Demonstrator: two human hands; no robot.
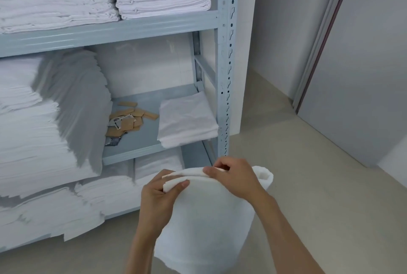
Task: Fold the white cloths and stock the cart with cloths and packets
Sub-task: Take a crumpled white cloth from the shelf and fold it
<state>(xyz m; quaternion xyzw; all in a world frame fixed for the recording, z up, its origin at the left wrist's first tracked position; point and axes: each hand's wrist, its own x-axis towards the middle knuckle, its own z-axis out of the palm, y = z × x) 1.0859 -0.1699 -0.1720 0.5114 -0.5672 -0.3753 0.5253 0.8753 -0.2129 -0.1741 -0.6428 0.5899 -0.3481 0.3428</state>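
Observation:
A white cloth (204, 218) hangs in front of me, held up by its top edge. My left hand (158, 198) pinches the left end of that doubled edge between thumb and fingers. My right hand (233, 174) grips the same edge a little to the right, fingers curled over it. On the middle shelf lies a small folded stack of white cloths (187, 119). Beside it is a loose heap of tan packets (127, 119), with a few silvery ones among them. No cart is in view.
A grey metal shelving rack (224, 64) fills the left side, with tall piles of folded white linen (44, 119) on every level. To the right are beige floor (308, 185), a white wall and a grey sliding door (363, 75).

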